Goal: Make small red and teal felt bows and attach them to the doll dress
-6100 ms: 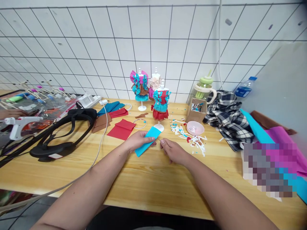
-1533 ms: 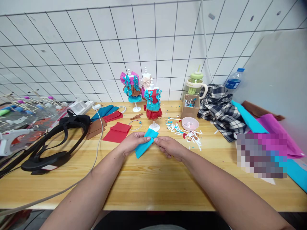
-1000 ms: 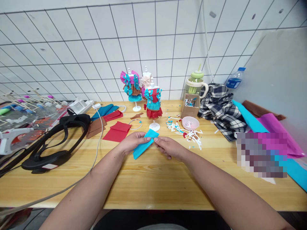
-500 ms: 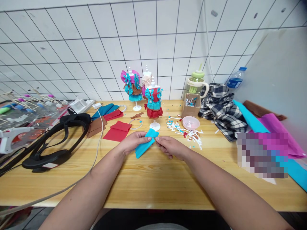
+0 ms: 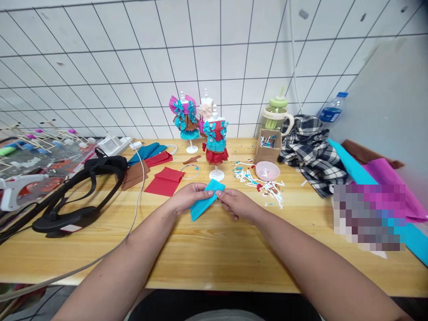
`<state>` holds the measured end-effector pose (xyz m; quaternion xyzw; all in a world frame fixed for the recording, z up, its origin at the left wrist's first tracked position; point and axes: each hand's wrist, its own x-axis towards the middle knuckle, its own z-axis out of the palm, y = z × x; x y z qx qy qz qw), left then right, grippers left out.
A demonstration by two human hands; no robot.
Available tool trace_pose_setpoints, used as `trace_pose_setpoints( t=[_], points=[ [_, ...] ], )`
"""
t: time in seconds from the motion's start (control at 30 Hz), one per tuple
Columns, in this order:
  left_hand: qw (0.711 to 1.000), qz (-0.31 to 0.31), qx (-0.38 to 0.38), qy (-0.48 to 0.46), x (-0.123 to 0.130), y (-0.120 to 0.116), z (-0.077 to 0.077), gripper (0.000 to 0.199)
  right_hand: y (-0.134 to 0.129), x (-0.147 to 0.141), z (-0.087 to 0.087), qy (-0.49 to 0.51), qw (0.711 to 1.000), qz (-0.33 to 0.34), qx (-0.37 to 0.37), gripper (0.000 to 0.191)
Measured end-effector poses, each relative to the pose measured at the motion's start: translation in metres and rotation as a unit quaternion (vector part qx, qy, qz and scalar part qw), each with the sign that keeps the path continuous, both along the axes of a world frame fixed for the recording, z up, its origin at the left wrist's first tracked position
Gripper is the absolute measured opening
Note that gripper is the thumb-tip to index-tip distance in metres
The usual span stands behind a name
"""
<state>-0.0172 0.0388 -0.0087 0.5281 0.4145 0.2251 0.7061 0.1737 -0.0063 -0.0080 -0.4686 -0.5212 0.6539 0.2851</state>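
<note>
A folded piece of turquoise crepe paper [image 5: 203, 206] is held between my two hands, just above the table. My left hand [image 5: 191, 197] is closed on its left side, thumb lying on top. With thumb and fingers pinched, my right hand [image 5: 234, 203] grips the paper's right edge. Right behind the paper stands a small white dress form [image 5: 216, 133] wearing a red and turquoise paper dress. Two more dressed forms are farther back, one with a magenta, brown and turquoise outfit [image 5: 186, 120], one with a pale ruffle [image 5: 206, 109].
Left lie red paper [image 5: 164, 182], brown paper [image 5: 133, 176], a white ring [image 5: 190, 171], a black headset [image 5: 90, 196] and a cable [image 5: 133, 209]. Right are paper scraps [image 5: 270, 191], a pink dish [image 5: 267, 170], a cardboard box [image 5: 268, 147], a jug [image 5: 277, 117] and checked cloth [image 5: 306, 147].
My right hand has shifted slightly left, its thumb and fingertips now pinching the paper's edge. The left hand keeps its hold. The view has moved a little.
</note>
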Motion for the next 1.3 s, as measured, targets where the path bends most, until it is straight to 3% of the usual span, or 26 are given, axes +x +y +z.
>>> trace_pose_setpoints(
  t=[0.4, 0.67, 0.97, 1.3],
  points=[
    [1.0, -0.011, 0.008, 0.022, -0.003, 0.001, -0.003, 0.035, 0.002, 0.005, 0.002, -0.006, 0.999, 0.033, -0.024, 0.033],
    [0.999, -0.025, -0.014, 0.044, -0.002, -0.003, 0.004, 0.037, 0.0, 0.002, 0.0, -0.046, 0.998, 0.042, 0.012, 0.037],
    [0.999, -0.011, -0.019, 0.03, -0.001, -0.003, 0.001, 0.037, 0.003, -0.003, -0.008, -0.077, 0.995, 0.017, 0.058, 0.044],
    [0.999, -0.006, 0.039, 0.032, 0.0, -0.004, 0.004, 0.037, 0.004, 0.001, -0.009, -0.044, 0.997, -0.006, 0.061, 0.047]
  ],
)
